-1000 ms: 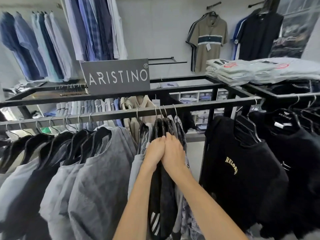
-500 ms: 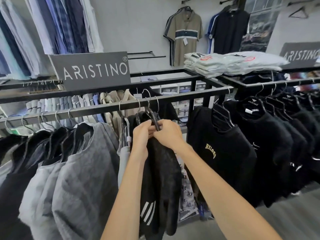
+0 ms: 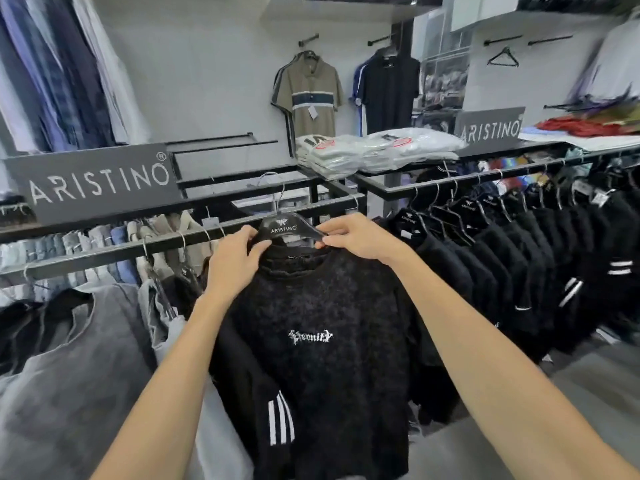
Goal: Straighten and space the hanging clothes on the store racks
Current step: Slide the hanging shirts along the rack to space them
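A black fuzzy sweater (image 3: 322, 368) with white chest lettering and three white sleeve stripes faces me on a black hanger (image 3: 285, 228). The hanger's metal hook stands free above the black rack rail (image 3: 104, 251). My left hand (image 3: 235, 263) grips the sweater's left shoulder and the hanger end. My right hand (image 3: 360, 239) pinches the hanger's right arm at the collar. Grey shirts (image 3: 76, 375) hang on the rail at the left. A row of black sweaters (image 3: 512, 271) hangs on the right-hand rack.
Grey brand signs stand on the near rack (image 3: 93, 183) and the right one (image 3: 490, 129). Folded white shirts (image 3: 374, 150) are stacked on the rack top. A polo (image 3: 310, 95) and a dark shirt (image 3: 391, 88) hang on the back wall. Grey floor shows at the lower right.
Both hands have lifted the black sweater's hanger off the rail and turned it so the front faces me. The view has swung right, showing more of the right-hand rack.
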